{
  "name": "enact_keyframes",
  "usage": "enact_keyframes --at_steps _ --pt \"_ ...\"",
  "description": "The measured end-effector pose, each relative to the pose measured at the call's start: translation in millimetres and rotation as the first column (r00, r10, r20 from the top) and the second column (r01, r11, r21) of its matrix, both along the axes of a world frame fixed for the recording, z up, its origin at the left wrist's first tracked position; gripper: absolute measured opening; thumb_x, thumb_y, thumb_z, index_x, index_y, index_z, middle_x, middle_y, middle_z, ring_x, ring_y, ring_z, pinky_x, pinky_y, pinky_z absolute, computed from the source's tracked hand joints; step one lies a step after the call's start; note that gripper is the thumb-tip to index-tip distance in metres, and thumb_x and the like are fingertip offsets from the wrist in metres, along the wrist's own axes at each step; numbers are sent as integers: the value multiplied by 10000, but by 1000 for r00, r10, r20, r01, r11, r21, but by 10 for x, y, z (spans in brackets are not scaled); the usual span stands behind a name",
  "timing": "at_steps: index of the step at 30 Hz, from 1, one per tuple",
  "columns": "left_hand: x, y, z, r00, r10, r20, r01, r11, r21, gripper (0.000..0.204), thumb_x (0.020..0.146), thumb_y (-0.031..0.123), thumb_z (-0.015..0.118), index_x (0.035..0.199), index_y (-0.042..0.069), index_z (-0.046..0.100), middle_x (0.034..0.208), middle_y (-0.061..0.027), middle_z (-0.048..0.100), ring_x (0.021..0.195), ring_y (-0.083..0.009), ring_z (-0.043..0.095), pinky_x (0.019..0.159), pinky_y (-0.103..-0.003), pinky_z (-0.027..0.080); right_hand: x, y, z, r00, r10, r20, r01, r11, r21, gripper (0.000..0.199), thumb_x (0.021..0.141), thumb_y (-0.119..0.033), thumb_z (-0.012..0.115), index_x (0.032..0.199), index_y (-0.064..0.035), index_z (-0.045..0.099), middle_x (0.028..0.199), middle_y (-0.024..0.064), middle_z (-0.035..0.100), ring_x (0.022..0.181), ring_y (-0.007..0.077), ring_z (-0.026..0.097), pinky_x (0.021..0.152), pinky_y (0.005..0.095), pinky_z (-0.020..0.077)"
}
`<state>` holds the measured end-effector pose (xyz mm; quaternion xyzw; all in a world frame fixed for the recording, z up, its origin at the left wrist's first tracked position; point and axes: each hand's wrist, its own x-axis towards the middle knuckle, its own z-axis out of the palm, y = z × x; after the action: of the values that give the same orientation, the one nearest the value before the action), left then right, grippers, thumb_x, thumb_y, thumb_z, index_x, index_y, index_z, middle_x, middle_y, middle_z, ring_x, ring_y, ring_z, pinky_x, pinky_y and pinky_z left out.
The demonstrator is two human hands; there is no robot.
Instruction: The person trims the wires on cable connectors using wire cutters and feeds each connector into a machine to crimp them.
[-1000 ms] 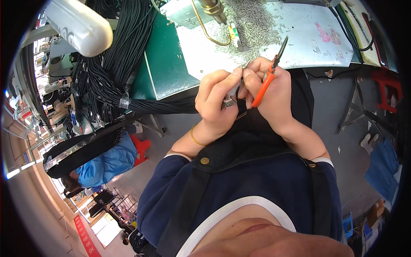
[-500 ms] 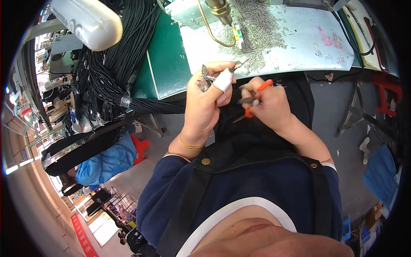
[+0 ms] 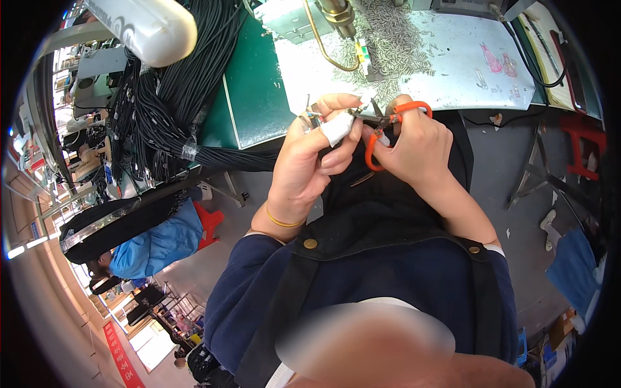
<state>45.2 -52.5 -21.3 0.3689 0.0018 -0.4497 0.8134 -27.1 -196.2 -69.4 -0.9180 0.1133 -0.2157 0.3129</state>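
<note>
My left hand [image 3: 299, 169], its thumb wrapped in white, pinches a thin wire end [image 3: 357, 111] between thumb and forefinger. Small metal ends and coloured wires [image 3: 313, 118] stick out between the same hand's fingers. In my right hand [image 3: 424, 147] are scissors [image 3: 414, 107] with orange handles, their dark blades spread apart. The blades reach to my left fingertips, right beside the wire end; whether they touch it I cannot tell. A thick bundle of black cables [image 3: 236, 159] runs from the left toward my left wrist.
Ahead, a pile of small metal pins [image 3: 394, 52] lies on a white sheet [image 3: 453, 90] below a machine head [image 3: 339, 19]. Black cables [image 3: 174, 97] heap on the green table [image 3: 249, 110]. A person in blue [image 3: 158, 236] sits at the left; a red stool [image 3: 579, 145] stands right.
The scissors have come up and left from beside my lap to my left fingertips, and their blades have spread. My left hand has barely shifted.
</note>
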Motion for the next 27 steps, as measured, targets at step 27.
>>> enact_keyframes --at_steps 27 --pt "-74 -146 -186 782 -31 622 -203 931 302 171 868 75 515 992 -34 557 875 -114 599 676 -123 557 613 -227 444 69 -200 226 971 -122 207 -57 718 694 102 828 -55 556 905 8 538 552 25 523 445 57 464 417 183 347"
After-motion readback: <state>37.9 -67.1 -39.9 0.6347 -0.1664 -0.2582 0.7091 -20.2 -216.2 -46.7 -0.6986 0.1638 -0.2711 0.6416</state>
